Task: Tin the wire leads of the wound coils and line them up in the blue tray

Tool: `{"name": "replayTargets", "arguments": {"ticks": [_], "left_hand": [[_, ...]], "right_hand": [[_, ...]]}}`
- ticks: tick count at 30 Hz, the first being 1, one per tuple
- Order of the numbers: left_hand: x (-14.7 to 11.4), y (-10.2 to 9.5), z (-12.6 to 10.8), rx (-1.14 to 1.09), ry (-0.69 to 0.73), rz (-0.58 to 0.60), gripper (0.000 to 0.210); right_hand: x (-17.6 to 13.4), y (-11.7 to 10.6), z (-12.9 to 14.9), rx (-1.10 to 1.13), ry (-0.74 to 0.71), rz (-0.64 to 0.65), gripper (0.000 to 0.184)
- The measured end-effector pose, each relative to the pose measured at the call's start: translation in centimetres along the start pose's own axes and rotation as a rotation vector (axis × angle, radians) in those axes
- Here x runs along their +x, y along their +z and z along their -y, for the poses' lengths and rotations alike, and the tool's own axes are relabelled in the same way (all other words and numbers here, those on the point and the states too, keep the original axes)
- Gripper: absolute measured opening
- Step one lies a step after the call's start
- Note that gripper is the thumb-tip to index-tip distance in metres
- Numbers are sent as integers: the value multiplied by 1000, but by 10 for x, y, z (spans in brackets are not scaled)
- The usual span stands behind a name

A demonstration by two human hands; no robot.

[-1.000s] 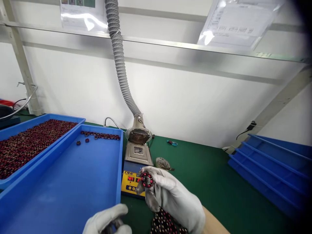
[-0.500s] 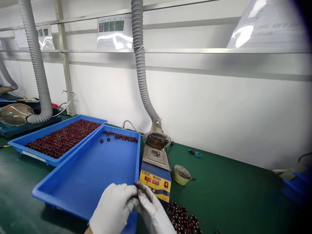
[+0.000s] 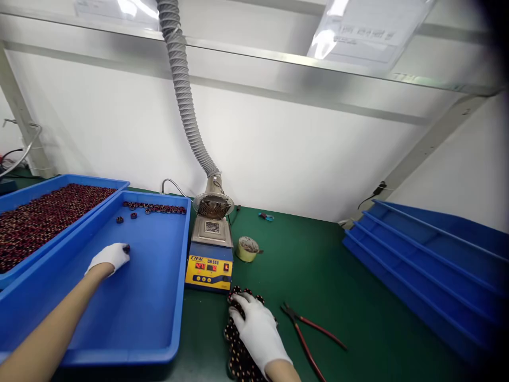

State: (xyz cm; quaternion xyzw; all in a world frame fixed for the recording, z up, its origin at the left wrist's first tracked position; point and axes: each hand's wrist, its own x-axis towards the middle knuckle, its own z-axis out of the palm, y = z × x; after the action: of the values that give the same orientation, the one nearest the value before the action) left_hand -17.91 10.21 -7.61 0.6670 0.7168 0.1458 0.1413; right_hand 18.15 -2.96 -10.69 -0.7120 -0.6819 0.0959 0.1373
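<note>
Pinched a small ring part [image 3: 126, 248] between the fingers of the gloved left hand [image 3: 109, 258], low over the blue tray [image 3: 139, 313] left of the yellow-fronted unit [image 3: 209, 273]. Rested the right hand [image 3: 255, 326], fingers parted, on the pile of ring parts [image 3: 240, 358] on the near counter [image 3: 310, 270]. Risked dropping the pinched piece through a slack grip, scattering the pile by a hasty sweep, or snagging the pliers [image 3: 293, 314] just right.
</note>
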Motion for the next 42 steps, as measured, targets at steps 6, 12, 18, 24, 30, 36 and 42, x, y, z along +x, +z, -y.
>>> {"name": "replayTargets", "arguments": {"ticks": [6,12,18,24,30,36,42], "left_hand": [[-6,-3,-8,-4,37,-32,47],[-42,-2,-59,-35,247,50,43],[-112,-15,-122,-47,470,-38,40],[-143,-22,-171,-194,842,-558,53],[-129,-8,-188,-269,847,-815,42],[-123,-12,-188,-288,925,-760,36],[-123,-10,-187,-332,904,-644,43]], "right_hand": [[22,5,19,-153,13,25,28],[5,18,36,-21,-117,119,8],[19,-11,55,833,26,7,31],[13,-85,91,1800,-147,68,41],[6,-96,93,1904,-284,67,35],[15,-90,85,1824,-301,48,31],[14,-92,77,1549,-333,-11,20]]}}
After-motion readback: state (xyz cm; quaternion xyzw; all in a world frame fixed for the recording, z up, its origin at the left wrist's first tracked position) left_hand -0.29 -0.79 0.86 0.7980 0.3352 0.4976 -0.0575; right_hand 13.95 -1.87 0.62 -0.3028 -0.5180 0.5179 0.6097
